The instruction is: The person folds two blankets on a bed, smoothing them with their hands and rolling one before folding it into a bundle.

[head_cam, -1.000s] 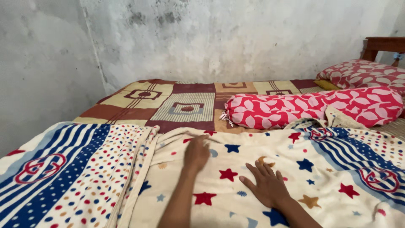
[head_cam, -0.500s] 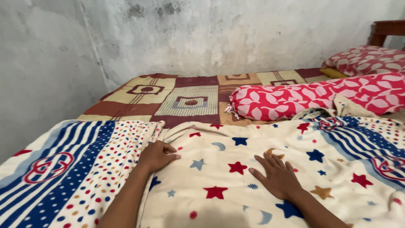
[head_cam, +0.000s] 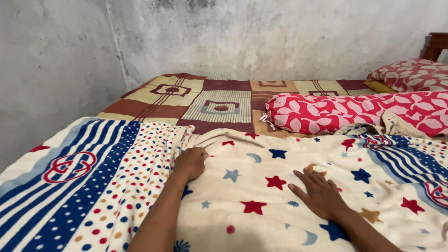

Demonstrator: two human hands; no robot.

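A cream blanket [head_cam: 261, 186] with red and blue stars, blue stripes and coloured dots lies spread over the near part of the bed. My left hand [head_cam: 190, 162] rests on it at a fold beside the dotted band, fingers curled onto the fabric's edge. My right hand [head_cam: 319, 192] lies flat on the star-patterned part, fingers spread, palm down, holding nothing.
A long red bolster [head_cam: 345, 112] with pink leaf shapes lies across the bed beyond the blanket. A matching pillow [head_cam: 413, 74] sits at the far right by a wooden headboard [head_cam: 436, 44]. The patchwork bedsheet [head_cam: 210, 100] reaches a grey stained wall [head_cam: 261, 37] at the back and left.
My left hand slid left from the star area to the fold by the dotted band and curled onto it. My right hand stayed flat. The view shifted slightly left.
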